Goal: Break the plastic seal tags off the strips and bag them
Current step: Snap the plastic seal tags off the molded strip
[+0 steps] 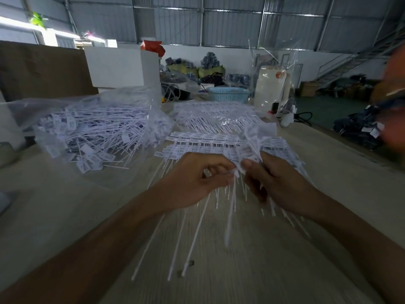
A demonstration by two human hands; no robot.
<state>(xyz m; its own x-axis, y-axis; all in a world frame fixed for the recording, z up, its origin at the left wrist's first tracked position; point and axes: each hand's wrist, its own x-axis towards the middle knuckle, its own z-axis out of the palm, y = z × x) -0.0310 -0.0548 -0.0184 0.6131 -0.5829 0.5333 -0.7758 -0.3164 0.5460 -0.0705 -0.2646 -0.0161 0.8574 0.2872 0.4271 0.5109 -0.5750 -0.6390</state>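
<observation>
Blur hides the exact pinch, but I see my left hand (198, 175) and right hand (275, 183) both grasping a seal strip (252, 145), its tails (230, 216) hanging below my grip. Left of the grip lies the bag (92, 130) of tags on the wooden table (274, 260); beyond, a warehouse wall (219, 23).

The curled fingers of the left hand (198, 176) and right hand (277, 182) hide the spot where they pinch the white plastic seal tags (237, 170), blurred there, so their number cannot be told. Print on the flat white strips of joined tags (202, 139) is too small to read. An orange blurred shape (394, 102) is cut off by the right edge.
</observation>
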